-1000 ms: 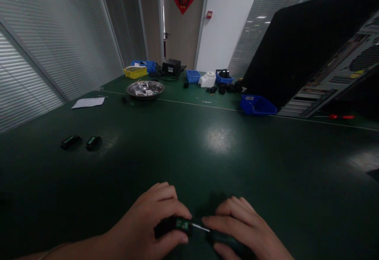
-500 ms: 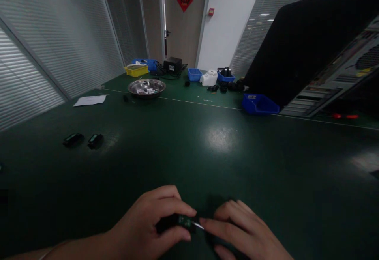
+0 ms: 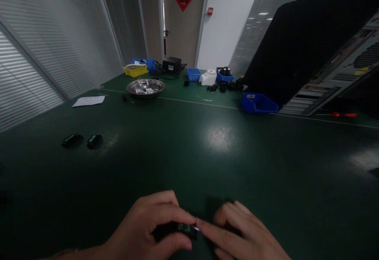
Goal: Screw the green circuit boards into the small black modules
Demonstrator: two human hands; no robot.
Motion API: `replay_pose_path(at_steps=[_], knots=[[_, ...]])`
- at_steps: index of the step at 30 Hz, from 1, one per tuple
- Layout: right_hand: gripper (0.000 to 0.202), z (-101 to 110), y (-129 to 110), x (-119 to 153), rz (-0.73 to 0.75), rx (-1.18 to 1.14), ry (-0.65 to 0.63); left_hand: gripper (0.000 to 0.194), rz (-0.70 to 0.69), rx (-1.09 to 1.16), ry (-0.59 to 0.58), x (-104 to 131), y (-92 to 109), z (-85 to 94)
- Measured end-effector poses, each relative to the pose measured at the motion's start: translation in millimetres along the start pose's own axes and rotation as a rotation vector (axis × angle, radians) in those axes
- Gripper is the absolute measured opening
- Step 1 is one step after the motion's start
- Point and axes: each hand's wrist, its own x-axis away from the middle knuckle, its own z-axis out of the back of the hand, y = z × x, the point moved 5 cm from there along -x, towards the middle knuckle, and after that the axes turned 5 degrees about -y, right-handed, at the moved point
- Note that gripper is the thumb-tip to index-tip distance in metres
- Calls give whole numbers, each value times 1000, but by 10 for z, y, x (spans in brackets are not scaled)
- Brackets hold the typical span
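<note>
At the bottom middle, my left hand (image 3: pixel 154 226) grips a small black housing with a green circuit board (image 3: pixel 185 227) between thumb and index finger. My right hand (image 3: pixel 241 232) is closed around a slim metal-tipped tool (image 3: pixel 195 227), whose tip meets the right end of the board. Its body is hidden under my palm, so its exact kind does not show. My right index fingertip presses close to that tip, beside my left index fingertip. Farther left lie two similar black housings (image 3: pixel 72 140) with green faces.
A steel bowl (image 3: pixel 145 94) holding small parts stands at the back left, beside a white paper (image 3: pixel 89 101). Along the back are blue bins (image 3: pixel 194 74), a yellow tray (image 3: pixel 135 70) and a black box with cables (image 3: pixel 172 65). A blue bin (image 3: pixel 259 104) sits near the large black panel (image 3: pixel 299 43).
My right index finger has slid up and left along the tool to its tip, covering more of the metal. Both hands and the black housing sit slightly lower in view.
</note>
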Motion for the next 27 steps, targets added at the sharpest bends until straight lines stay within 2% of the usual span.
replay_pose_path(at_steps=[5,11,20,27], knots=[[54,-12,16,19,-20,-44,1,25,47,52,28,-11,28,11],[49,-21,1,33,-28,-94,42,24,150,115,18,-35,-4,-1],[46,3,5,-2,-28,-80,55,27,33,74,40,-2,-13,37],[43,0,6,5,-8,-23,88,28,-51,-17,0,43,-20,-3]])
